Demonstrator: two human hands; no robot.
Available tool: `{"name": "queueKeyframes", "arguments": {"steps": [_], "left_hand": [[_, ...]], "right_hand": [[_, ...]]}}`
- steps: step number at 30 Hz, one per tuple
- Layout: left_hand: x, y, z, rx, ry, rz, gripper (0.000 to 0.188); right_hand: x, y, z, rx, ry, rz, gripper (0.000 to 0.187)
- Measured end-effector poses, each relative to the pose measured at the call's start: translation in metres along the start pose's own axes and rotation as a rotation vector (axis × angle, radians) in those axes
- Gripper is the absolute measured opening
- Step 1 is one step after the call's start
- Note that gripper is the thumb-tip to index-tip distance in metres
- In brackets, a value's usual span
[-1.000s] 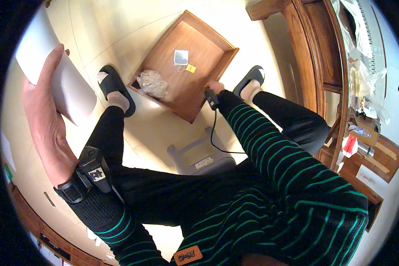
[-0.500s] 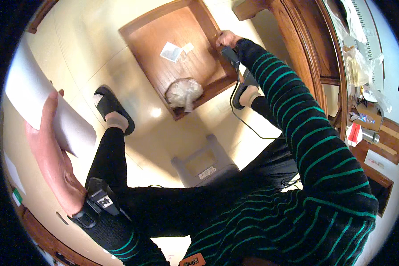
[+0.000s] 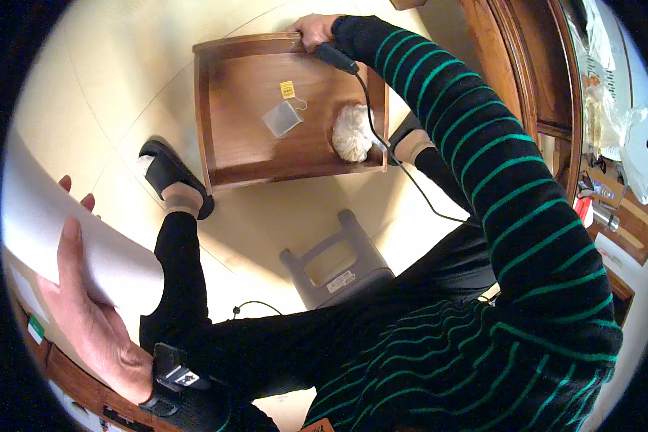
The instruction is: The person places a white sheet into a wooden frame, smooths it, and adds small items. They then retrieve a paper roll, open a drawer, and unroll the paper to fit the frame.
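My right hand [image 3: 317, 32] is closed on the far wall of a shallow brown wooden drawer [image 3: 291, 176], whose open side faces up toward me. Inside lie a tea bag [image 3: 284, 119] with a yellow tag [image 3: 287, 90] on a string, and a crumpled whitish plastic bag [image 3: 353, 134] against the right side. At the left, my left hand [image 3: 86, 309] holds a large, smooth, white curved thing [image 3: 115, 270], a rolled sheet by its look. The thumb lies along it, and other fingertips show past its far edge.
A grey plastic stool [image 3: 317, 288] stands between my legs. My feet in black slippers [image 3: 171, 176] flank the drawer. Dark wooden furniture [image 3: 511, 79] rises at the right, with plastic bags [image 3: 605, 108] beyond it. A black cable [image 3: 417, 191] hangs from my right wrist.
The drawer has turned counterclockwise, my right hand moving left and farther away with it. The plastic bag has slid to the right side; the tea bag has shifted. My left hand has lowered slightly.
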State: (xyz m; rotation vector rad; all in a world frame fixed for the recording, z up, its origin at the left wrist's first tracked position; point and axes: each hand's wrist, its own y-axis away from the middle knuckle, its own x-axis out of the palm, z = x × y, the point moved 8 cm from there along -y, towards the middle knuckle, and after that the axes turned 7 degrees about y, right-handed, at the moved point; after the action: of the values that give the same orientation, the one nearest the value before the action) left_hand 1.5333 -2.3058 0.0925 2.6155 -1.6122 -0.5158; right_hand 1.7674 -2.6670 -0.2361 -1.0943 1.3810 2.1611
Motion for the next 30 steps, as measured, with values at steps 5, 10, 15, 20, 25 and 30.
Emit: {"name": "queueKeyframes", "arguments": {"steps": [5,10,15,20,25,30], "left_hand": [[0.01,0.002,-0.001,-0.01,-0.065,0.011,0.069],[0.018,0.002,0.008,-0.07,-0.075,0.036,0.066],[0.025,-0.003,0.009,-0.087,-0.072,0.091,0.069],[0.03,-0.006,0.007,-0.086,-0.103,0.103,0.072],[0.033,-0.005,0.007,-0.116,-0.068,0.145,0.065],[0.027,-0.002,0.0,-0.087,-0.032,0.107,0.072]], "right_hand": [[0.019,-0.03,0.018,-0.061,-0.028,0.008,0.055],[0.061,-0.101,0.001,-0.167,-0.078,0.048,0.043],[0.094,-0.194,-0.001,-0.353,0.173,-0.106,0.032],[0.12,-0.253,-0.001,-0.381,0.15,-0.071,0.031],[0.086,-0.212,0.019,-0.336,0.124,-0.103,0.036],[-0.012,-0.031,0.049,-0.173,0.071,-0.716,0.075]]}}
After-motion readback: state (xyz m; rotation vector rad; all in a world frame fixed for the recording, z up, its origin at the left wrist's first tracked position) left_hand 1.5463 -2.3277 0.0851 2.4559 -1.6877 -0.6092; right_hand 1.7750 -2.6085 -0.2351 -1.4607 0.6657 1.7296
